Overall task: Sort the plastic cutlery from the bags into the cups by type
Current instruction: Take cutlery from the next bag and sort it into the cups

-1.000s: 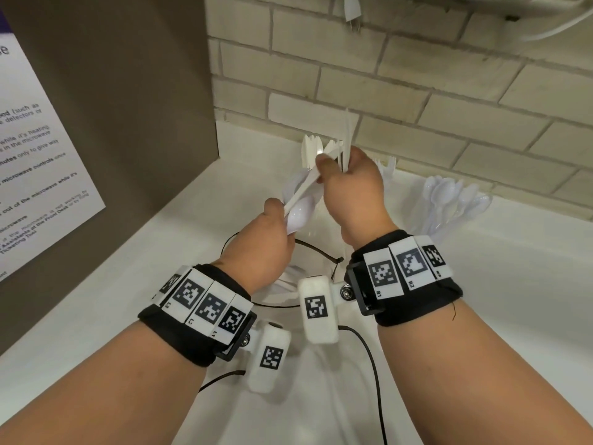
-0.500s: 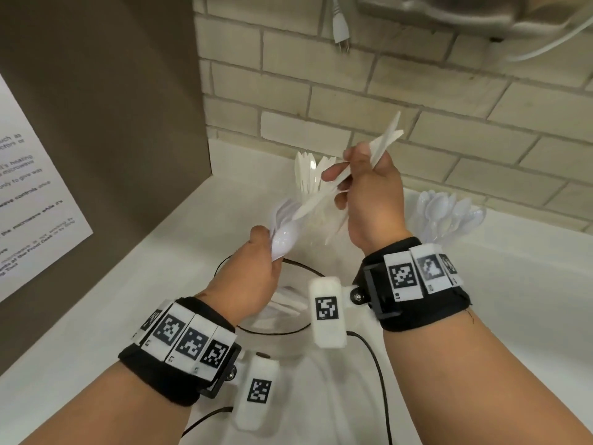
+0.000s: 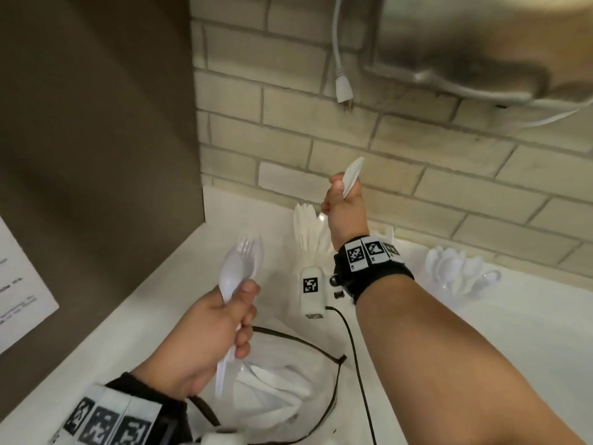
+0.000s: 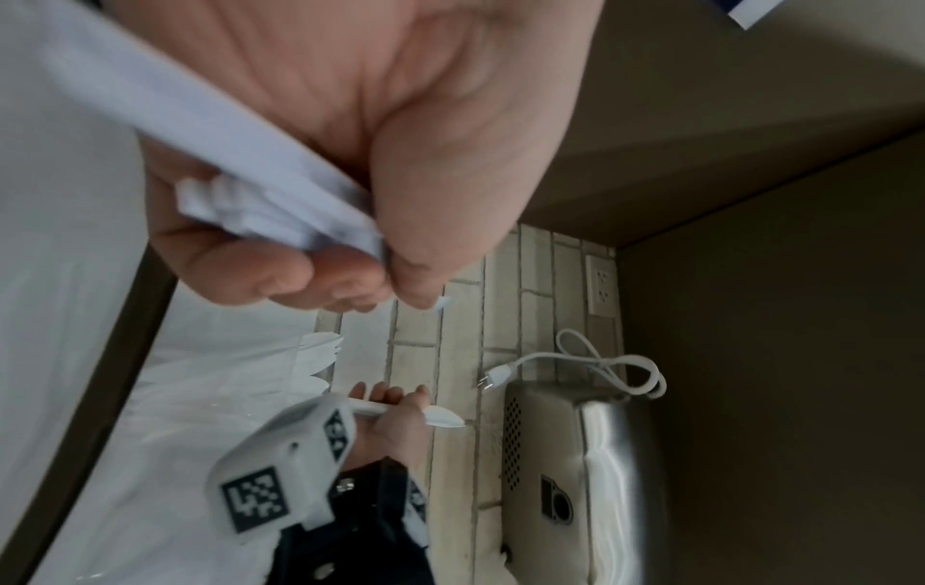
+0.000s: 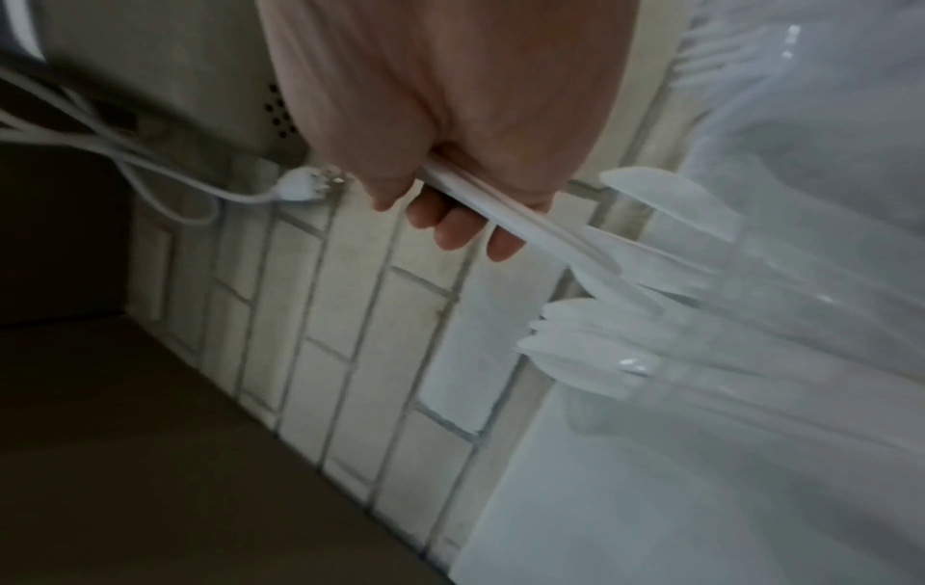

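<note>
Head view is making the cups really hard to pick out, since they're clear plastic on a white tabletop [image 3: 529, 332]; the cup of knives [image 3: 309, 234] is sitting half hidden behind the right hand [image 3: 345, 208], and the cup of spoons [image 3: 457, 273] is standing well apart to the right, near the brick wall [image 3: 449, 175]. All the cutlery is looking plain white and glossy. The left hand [image 3: 205, 335] is curling its fingers around a bunch of spoons and forks [image 3: 237, 271], heads pointing up, above the open bag [image 3: 276, 387] at the bottom of the frame. In the left wrist view those handles are just a blurry white smear. The right hand is gripping a knife [image 3: 351, 176] in a fist, blade sticking up and tilted right, raised just above the knife cup. A white plug [image 3: 343, 91] is dangling against the bricks up top.
</note>
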